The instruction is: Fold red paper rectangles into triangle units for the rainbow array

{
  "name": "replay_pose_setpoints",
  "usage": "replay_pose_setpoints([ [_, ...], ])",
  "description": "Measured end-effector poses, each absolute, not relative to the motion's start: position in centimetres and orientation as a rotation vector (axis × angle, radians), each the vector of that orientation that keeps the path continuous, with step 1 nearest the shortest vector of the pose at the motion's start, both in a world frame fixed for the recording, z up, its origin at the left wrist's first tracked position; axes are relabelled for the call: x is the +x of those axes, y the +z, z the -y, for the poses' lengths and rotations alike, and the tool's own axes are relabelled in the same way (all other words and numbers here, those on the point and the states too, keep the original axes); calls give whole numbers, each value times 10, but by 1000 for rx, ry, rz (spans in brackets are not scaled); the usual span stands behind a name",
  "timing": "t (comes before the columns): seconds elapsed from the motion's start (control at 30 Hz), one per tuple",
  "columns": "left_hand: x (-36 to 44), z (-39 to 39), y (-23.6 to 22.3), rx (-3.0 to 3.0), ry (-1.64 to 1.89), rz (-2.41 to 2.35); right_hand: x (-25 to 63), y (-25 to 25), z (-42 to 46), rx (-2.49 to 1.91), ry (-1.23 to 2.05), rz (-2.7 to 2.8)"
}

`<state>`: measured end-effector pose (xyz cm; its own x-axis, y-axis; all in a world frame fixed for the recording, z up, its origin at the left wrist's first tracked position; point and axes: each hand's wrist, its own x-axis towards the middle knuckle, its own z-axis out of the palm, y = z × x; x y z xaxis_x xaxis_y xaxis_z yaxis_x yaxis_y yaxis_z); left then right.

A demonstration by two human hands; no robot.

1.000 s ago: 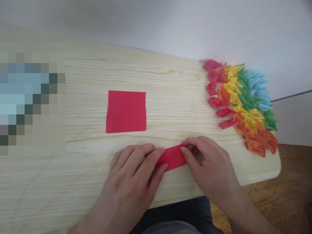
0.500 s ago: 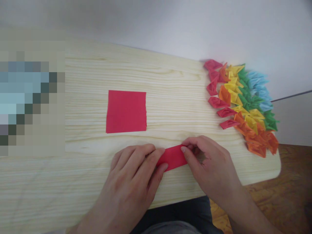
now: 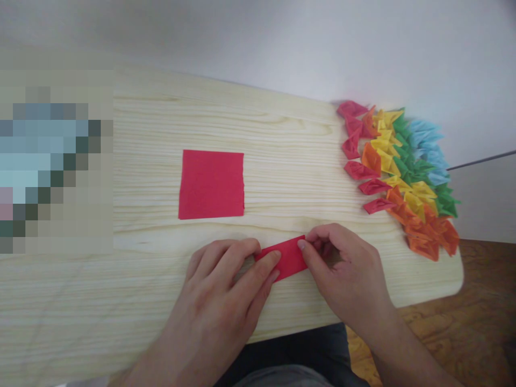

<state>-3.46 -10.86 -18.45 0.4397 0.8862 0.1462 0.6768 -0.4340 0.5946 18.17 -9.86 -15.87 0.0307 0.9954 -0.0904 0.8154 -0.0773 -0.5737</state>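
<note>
Head view on my feed: left hand (image 3: 213, 295) just slid its index finger (image 3: 258, 272) further over the folded red paper strip (image 3: 292, 259) on the pale wood-grain surface (image 3: 294, 185). Its fingers clamp the left end; right hand (image 3: 350, 275) pinches the right end. Crease-pressing, I'd guess.

Single head cam, abv tbl (image 3: 290, 166), faces fwd/down at hands (image 3: 220, 290), fairly close.
</note>
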Motion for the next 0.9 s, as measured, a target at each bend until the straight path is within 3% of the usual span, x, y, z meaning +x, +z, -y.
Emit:
replay_pose_setpoints([
  [0.33,-36,109,-183,2269,631,-1324,162,-162,137,-1730,483,1804],
  [0.9,-36,109,-182,2445,610,-1305,174,-169,141,-1836,495,1882],
])
